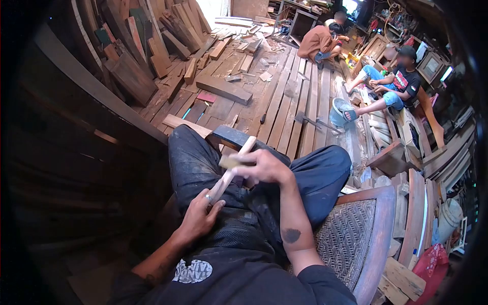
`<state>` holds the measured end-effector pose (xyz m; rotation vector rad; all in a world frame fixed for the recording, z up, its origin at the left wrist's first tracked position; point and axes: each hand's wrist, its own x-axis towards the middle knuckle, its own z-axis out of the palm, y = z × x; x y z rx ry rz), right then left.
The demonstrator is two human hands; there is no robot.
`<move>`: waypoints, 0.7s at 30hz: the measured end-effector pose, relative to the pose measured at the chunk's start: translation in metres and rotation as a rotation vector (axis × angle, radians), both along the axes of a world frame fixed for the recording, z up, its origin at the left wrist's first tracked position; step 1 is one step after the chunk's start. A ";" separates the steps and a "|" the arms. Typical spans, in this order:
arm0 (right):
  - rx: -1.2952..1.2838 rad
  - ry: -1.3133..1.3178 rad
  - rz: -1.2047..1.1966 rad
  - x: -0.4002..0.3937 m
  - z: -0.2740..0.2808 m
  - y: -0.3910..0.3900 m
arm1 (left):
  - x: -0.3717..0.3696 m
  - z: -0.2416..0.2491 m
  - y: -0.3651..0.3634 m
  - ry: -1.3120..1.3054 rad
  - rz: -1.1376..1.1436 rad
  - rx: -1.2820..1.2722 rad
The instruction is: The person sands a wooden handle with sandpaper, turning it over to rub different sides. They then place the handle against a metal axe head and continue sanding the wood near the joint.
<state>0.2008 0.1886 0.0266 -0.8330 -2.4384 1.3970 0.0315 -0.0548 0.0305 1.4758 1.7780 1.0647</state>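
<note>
My left hand (201, 213) is closed around the lower end of a slim, pale wooden stick (248, 145), which slants up and away over my lap. A ring shows on one of its fingers. Higher on the stick, my right hand (265, 168) presses a folded yellowish piece (230, 162) against the wood; it looks like sandpaper, though motion blurs it. The right fingers are bent round this piece. Beyond the stick's far end, a dark wooden block or bench end (236, 137) sits between my knees.
A woven-seat chair (348, 234) stands at my right. Ahead on the plank floor lie a thick beam (223, 90), a hammer-like tool (317, 122) and wood scraps. Boards (132, 76) lean at left. A seated person (404, 79) is beside a bucket (339, 113); other people (320, 43) crouch farther back.
</note>
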 end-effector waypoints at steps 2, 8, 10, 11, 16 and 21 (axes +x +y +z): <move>0.181 -0.070 -0.284 0.000 0.002 0.007 | 0.000 0.003 0.000 -0.004 0.016 -0.002; 0.043 -0.041 0.138 -0.003 0.009 -0.012 | -0.004 -0.006 -0.001 0.013 -0.017 -0.003; -0.287 -0.165 0.202 -0.006 0.034 -0.019 | -0.005 -0.008 -0.001 -0.002 -0.012 0.015; -0.231 -0.130 0.147 -0.003 0.031 -0.015 | -0.005 -0.009 -0.001 0.005 -0.024 0.016; 0.144 -0.058 -0.139 0.004 0.002 0.001 | -0.001 0.004 0.000 0.000 -0.028 -0.013; -0.146 -0.007 0.307 0.000 0.021 -0.015 | -0.001 -0.001 0.000 -0.011 -0.034 0.036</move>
